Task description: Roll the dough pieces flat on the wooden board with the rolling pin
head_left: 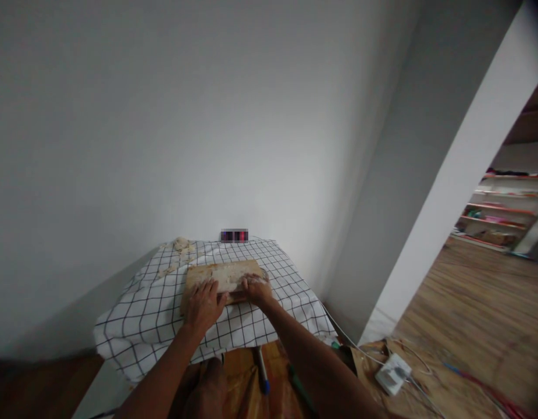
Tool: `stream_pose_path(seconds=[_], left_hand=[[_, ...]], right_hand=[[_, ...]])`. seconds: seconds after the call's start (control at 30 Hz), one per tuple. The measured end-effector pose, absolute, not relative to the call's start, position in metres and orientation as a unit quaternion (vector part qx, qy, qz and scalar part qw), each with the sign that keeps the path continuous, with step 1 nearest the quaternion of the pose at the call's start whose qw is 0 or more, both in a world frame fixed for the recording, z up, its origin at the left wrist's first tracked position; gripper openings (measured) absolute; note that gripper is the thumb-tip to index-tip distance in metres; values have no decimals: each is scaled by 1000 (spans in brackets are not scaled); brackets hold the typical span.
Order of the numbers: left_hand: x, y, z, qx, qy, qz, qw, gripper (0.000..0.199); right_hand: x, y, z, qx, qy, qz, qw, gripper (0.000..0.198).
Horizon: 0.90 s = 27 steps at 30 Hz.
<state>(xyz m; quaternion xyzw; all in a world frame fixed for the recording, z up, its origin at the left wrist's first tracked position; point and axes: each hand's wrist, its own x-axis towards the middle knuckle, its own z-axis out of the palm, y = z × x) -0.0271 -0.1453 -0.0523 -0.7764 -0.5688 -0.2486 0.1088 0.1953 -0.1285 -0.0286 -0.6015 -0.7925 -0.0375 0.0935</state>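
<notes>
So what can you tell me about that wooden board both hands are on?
The wooden board is a pale tan rectangular slab, lying flat on a white cloth with a black grid that covers a small table against the wall. Its top looks dusted with something whitish, possibly flour or dough, though the picture is too blurred to say. The left hand presses palm down on its near left part, and the right hand rests on its right end. Pale scraps lie on the cloth beyond it.
</notes>
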Motion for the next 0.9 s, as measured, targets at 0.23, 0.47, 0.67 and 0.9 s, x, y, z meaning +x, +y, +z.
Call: stream_pose_path(seconds=[0.23,0.47,0.67,0.9], left_hand=[[-24,-115,-51,-767,-575,-268,96,52],[-22,-71,-36,-774,-571,-259,94,49],[-13,-35,-24,-738,-609,-287,48,53],[-9,9,-11,-727,-619,-298,2,67]], right_hand=[[191,-109,-21,-616,-777,-63,112,40],[190,-67,-17,-618,-778,-87,75,40],[187,-34,-8,-650,-752,-103,38,46],[183,4,5,-691,-721,-6,51,51]])
